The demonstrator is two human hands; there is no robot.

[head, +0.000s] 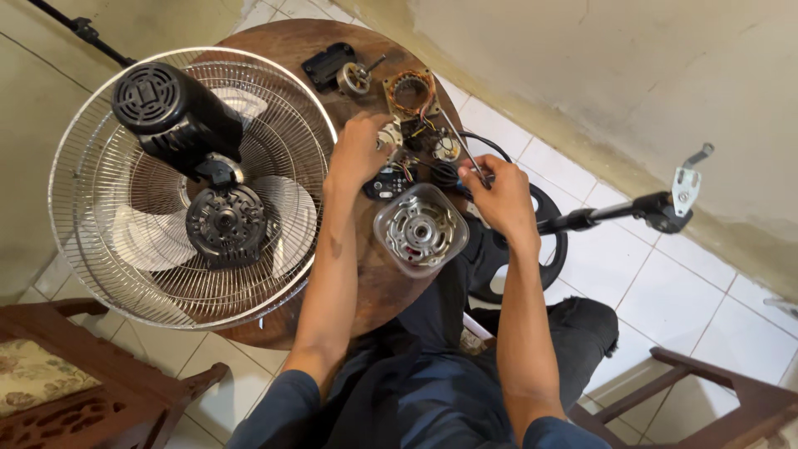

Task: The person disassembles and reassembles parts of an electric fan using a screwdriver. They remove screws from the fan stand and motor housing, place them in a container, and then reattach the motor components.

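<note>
Your left hand (359, 148) pinching small white switch part (389, 135), frame centre; right hand (503, 195) gripping thin screwdriver (455, 137). Part probably light, brittle plastic, wires attached; hold body, not leads.

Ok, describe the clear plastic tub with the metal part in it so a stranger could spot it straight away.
Start at the round wooden table, with the big wire fan cage lying on its left side. The clear tub sits near the table's front edge, between the person's left hand and right hand. It alone is see-through, holding a round silver motor plate.
</note>
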